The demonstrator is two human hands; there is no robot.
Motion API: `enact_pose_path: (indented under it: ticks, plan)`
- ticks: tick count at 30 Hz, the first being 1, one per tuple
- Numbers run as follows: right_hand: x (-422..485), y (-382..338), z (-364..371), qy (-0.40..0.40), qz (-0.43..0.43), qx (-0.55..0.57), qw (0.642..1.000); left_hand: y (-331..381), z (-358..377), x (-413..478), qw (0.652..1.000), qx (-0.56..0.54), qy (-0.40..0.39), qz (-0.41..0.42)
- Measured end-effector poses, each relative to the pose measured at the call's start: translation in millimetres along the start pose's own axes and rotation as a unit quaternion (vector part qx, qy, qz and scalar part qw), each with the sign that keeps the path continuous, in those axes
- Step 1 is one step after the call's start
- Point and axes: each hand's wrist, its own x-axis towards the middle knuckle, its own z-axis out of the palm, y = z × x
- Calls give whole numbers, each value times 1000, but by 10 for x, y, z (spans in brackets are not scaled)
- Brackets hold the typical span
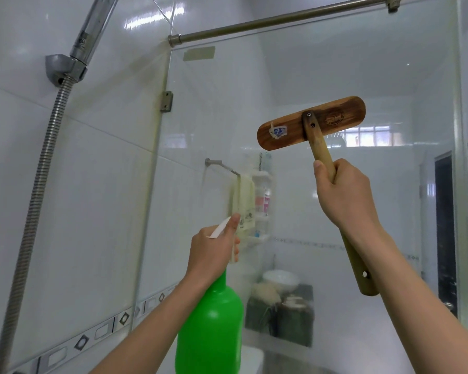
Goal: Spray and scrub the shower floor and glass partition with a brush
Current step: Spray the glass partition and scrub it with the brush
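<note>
Two hands were at work. The right hand (343, 190) gripped the brush (311, 122), its fingers (346, 170) curled tight round the wooden handle just below the head, the thumb lying up the shaft. The handle's free end hung past the wrist. The head sat high before the glass (362, 63), nearer its right edge, with the bristles turned away; contact could not be told. The brush looked stiff and light, and likely slick when wet, so a hold close to the head suited firm scrubbing. The left hand (214, 249) held the green bottle (210, 327) by its neck, fingers wrapped round the white sprayer. How full it was could not be seen.
</note>
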Motion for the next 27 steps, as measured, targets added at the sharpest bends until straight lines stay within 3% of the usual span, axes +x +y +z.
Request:
enact_pose_path:
  ticks: [10, 22, 27]
  plan:
    - [-34, 171, -243, 12, 23, -20, 999, 283, 348, 62, 997, -47, -65, -1]
    - [-276, 616, -188, -25, 80, -63, 994, 529, 128, 493, 997, -45, 35, 55]
    - [14, 372, -12, -24, 58, -119, 991, 622, -56, 725, 995, -52, 34, 80]
